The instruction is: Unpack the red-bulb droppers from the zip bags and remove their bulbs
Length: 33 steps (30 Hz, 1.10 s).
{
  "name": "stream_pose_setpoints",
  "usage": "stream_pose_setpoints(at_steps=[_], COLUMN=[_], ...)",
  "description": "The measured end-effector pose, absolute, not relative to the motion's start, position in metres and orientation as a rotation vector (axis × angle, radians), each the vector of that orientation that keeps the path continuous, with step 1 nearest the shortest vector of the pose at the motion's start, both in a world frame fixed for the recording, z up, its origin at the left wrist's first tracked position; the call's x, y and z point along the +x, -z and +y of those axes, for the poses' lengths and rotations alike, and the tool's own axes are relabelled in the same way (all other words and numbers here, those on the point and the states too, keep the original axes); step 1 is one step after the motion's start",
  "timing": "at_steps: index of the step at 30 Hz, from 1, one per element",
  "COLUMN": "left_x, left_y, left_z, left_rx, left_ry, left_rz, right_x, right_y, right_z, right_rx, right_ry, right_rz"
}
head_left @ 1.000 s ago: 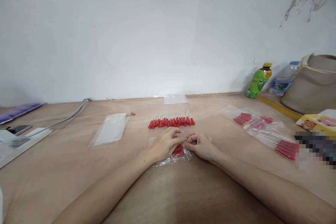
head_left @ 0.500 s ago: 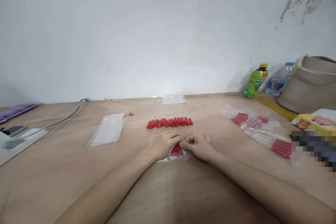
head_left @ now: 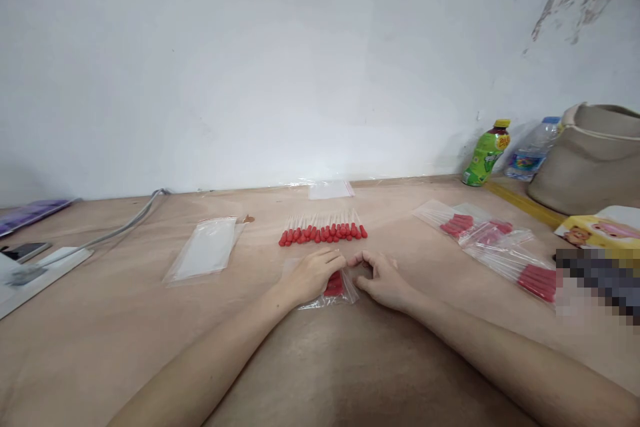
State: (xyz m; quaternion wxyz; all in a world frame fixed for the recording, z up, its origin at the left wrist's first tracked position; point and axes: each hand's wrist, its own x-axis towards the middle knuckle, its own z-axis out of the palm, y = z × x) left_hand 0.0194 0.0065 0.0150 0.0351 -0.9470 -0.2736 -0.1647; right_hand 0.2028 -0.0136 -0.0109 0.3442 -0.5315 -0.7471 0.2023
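Your left hand [head_left: 311, 275] covers part of a clear, crinkled plastic bag [head_left: 324, 303] showing red contents [head_left: 333, 286] on the light-brown table [head_left: 125, 247]; that hand's grip I can't tell. Your right hand [head_left: 384, 283], beside it, curves with grip released.

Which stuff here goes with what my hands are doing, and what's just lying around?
Likely part of the job:
bag with red contents under your left hand
red-tipped sticks
filled bags at right
flat bags at left

Apparently lying about:
green bottle
clear bottle
beige container
phone
cable
purple packet
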Motion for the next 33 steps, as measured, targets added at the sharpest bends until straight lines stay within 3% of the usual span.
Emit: stream_pose_setpoints(at_steps=[15, 33], left_x=[0.015, 0.012], left_y=[-0.018, -0.005], left_z=[0.007, 0.01], left_rx=[-2.979, -2.67], left_ry=[0.545, 0.426], left_rz=[-0.758, -0.503], right_x=[0.211, 0.214], right_y=[0.008, 0.007], right_z=[-0.003, 0.001], right_rx=[-0.634, -0.42], right_ry=[0.418, 0.631], right_rz=[-2.213, -2.375])
